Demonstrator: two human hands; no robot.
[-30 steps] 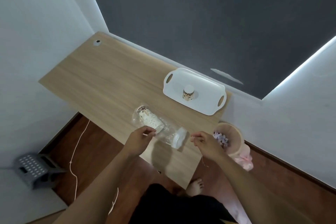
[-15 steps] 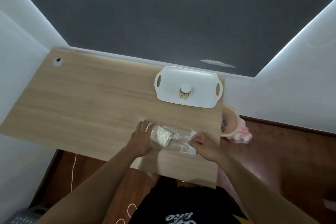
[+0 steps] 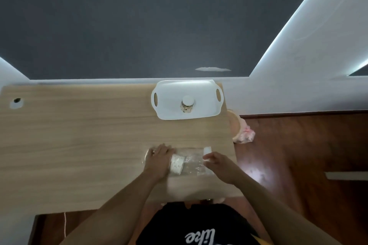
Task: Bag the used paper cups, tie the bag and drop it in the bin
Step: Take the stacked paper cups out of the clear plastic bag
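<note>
Partly under the left hand (image 3: 157,162), cups (image 3: 176,166) inside a clear bag (image 3: 194,163).

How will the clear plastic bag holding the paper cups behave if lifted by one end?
Probably floppy: the crinkled clear plastic bag lies flat and slack on the wooden table. Likely light, since only white patterned paper cups show inside. They lie on their side, so they may slide or roll toward the lower end.
</note>
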